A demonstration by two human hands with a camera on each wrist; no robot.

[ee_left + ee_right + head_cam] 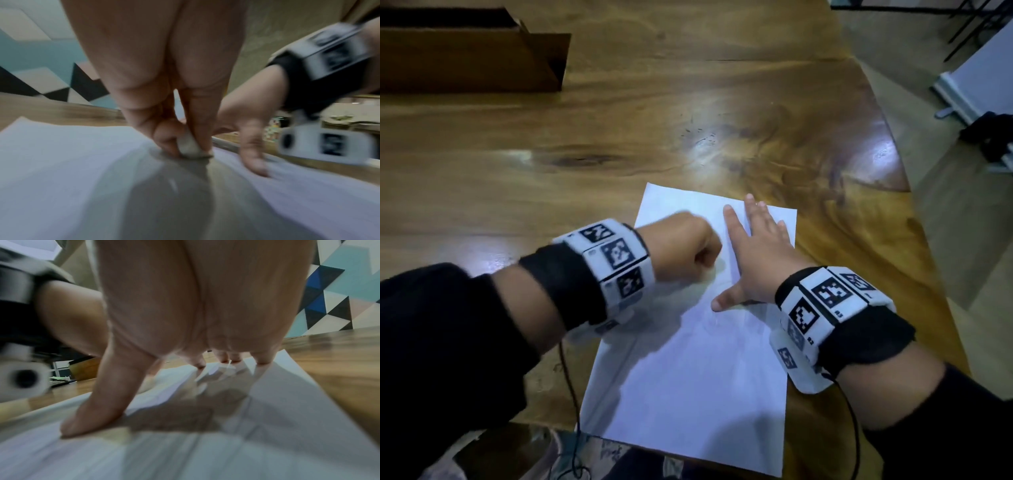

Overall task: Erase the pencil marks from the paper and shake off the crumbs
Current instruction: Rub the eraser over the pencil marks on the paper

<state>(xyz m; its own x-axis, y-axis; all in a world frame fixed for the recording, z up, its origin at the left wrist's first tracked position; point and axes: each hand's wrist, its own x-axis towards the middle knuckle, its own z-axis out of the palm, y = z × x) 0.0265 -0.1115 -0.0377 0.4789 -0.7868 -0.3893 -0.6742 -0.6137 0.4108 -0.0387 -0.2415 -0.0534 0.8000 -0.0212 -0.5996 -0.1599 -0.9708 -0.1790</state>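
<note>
A white sheet of paper (688, 377) lies on the wooden table near its front edge. My left hand (685, 248) is curled into a fist over the sheet's upper left part. In the left wrist view that hand (185, 146) pinches a small white eraser (188, 147) whose lower end touches the paper (61, 162). My right hand (756, 253) lies flat on the paper's upper right part, fingers spread, thumb pointing left. In the right wrist view its thumb (96, 410) and fingertips press the paper (267, 426). Faint pencil marks show near the thumb.
The wooden table (619, 137) stretches away to the left and far side. An open brown cardboard box (469, 51) sits at the far left. The table's right edge (904, 178) runs close beside the paper, with floor and dark objects beyond it.
</note>
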